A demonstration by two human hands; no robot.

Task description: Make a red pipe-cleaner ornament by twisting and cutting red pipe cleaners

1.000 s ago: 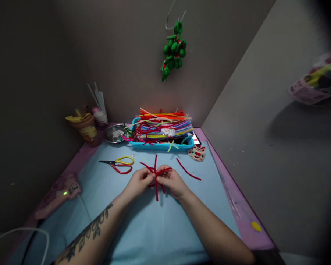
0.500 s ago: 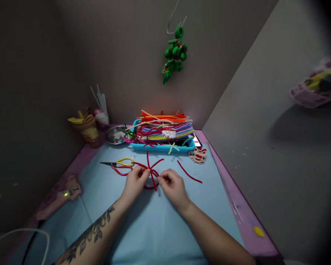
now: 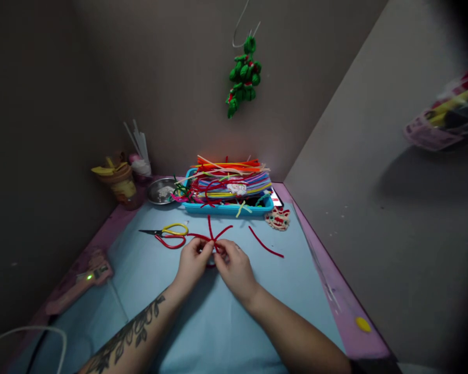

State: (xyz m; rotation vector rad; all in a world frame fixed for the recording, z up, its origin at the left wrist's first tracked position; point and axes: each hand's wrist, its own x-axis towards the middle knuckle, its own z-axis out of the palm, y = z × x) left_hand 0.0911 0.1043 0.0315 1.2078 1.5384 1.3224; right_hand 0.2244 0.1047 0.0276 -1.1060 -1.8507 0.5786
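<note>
Several red pipe cleaners (image 3: 209, 227) cross at one point between my hands, their ends fanning out like a star. My left hand (image 3: 194, 259) pinches them at the crossing. From the other side my right hand (image 3: 234, 266) has its thumb and fingers closed on the same red stems, its fingertips almost touching the left ones. The lower stems are mostly hidden by my fingers. A loose red pipe cleaner (image 3: 265, 243) lies on the blue mat to the right. Scissors (image 3: 167, 235) with one yellow and one red handle lie left of my left hand.
A blue tray (image 3: 226, 209) of colourful pipe cleaners stands at the back, beside a metal bowl (image 3: 161, 192). A pink glue gun (image 3: 88, 283) with a lit green light lies at left. A green hanging ornament (image 3: 245, 72) is above; a patterned piece (image 3: 277, 219) sits right of the tray.
My right hand has moved left and closed in on the crossing of the red stems, beside my left hand. The left hand keeps its pinch. The view has shifted slightly.
</note>
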